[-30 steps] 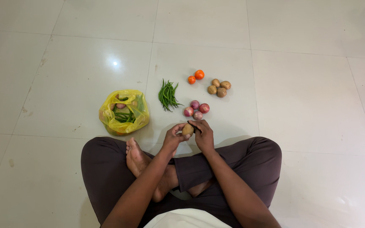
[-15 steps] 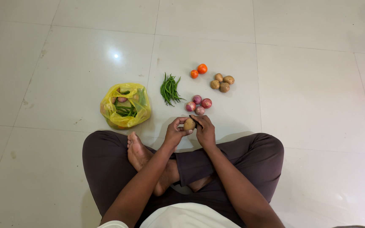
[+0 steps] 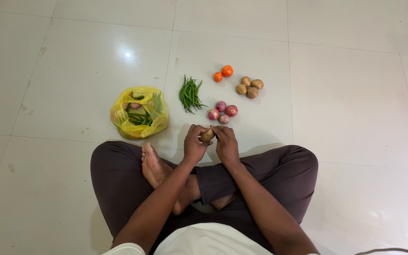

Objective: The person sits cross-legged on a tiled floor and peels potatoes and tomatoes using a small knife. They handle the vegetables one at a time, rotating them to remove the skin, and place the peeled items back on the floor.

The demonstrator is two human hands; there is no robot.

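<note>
1. Hands met over the crossed legs: left hand (image 3: pixel 193 145) gripped a potato (image 3: pixel 208 135); right hand (image 3: pixel 226 144) pressed against it, hold unclear.
2. Potato could slip among the onions (image 3: pixel 222 112) if the left-hand grip eased.

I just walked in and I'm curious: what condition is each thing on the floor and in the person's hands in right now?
Potato: whole, held between both hands.
Left hand: closed on the potato.
Right hand: gripping the potato's other side.
Yellow bag: open, vegetables inside.
Green beans: loose bunch, lying flat.
Onions: unpeeled, clustered.
Tomatoes: whole, side by side.
Potato pile: whole, grouped.
</note>
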